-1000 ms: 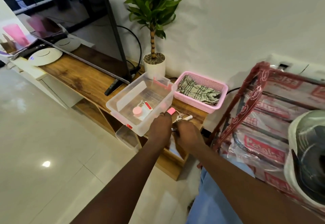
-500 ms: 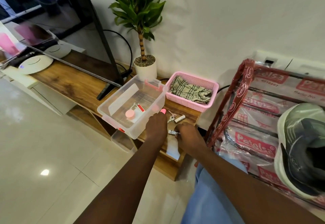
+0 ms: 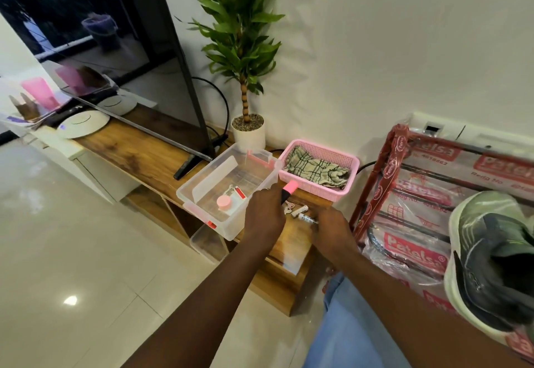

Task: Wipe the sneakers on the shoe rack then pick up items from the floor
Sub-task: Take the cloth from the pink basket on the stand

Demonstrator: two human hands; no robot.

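Left hand (image 3: 264, 215) gripping highlighter (image 3: 289, 189), "Patelsa" rack wrap (image 3: 413, 242)

Wooden bench (image 3: 138, 150), grained and matt; clear glossy plastic box (image 3: 219, 176); pink plastic mesh basket (image 3: 351, 171) holding checked cloth (image 3: 318, 169); floor (image 3: 72, 252) tiles glossy.

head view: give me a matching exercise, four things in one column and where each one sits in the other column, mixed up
Column A
1. checked cloth
2. pink-capped bottle
3. highlighter
4. sneaker

Column B
a. held in the left hand
b. on the shoe rack
c. in the pink basket
d. in the clear box

Pairs: 1-c, 2-d, 3-a, 4-b
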